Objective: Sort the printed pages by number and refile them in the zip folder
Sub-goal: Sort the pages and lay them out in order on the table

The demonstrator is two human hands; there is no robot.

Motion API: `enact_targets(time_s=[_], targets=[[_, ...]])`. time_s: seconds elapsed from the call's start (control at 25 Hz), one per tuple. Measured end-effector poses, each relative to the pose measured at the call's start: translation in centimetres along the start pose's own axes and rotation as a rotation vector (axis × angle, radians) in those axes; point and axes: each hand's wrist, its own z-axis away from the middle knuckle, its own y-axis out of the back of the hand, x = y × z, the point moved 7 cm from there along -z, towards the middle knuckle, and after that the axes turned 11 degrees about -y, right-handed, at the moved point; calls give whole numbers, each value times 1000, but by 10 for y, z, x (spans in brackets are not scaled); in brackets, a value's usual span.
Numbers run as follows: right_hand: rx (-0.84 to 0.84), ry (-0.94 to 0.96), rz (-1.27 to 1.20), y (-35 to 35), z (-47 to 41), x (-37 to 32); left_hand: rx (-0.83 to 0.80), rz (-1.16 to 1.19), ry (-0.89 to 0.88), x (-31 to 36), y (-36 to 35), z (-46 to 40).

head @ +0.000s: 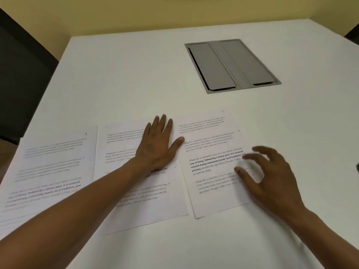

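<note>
Printed pages lie spread along the near part of a white table. One page sits at the far left. A middle stack of overlapping pages lies under my left hand, which presses flat on it with straight fingers. On the right, more overlapping pages lie fanned. My right hand hovers over their right edge, fingers loosely curled and blurred; whether it touches the paper is unclear. No zip folder is visible.
A grey cable hatch with two lids is set into the table at the back right. A dark chair stands at the left edge. A small dark object peeks in at the right frame edge.
</note>
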Motion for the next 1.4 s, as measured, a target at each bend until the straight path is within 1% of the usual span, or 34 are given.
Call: enact_targets(time_s=[0.12,0.24,0.4,0.84,1.0,1.24,1.4], targets=[[-15,22,-32,-17,23,4,10,11,8,1,1,1],[-2,68,22,-25,27,4,-1,-17,1,3,1,1],[18,74,14,-22,28,2,8,-43,9,4,2,1],[9,94,-24,-18,28,0,26,-63,-5,6,3,2],[25,106,30,-17,28,0,32,-61,-5,6,3,3],[23,108,35,-22,27,0,50,-55,-20,6,2,5],[11,90,60,-23,28,0,14,-77,-34,5,1,2]])
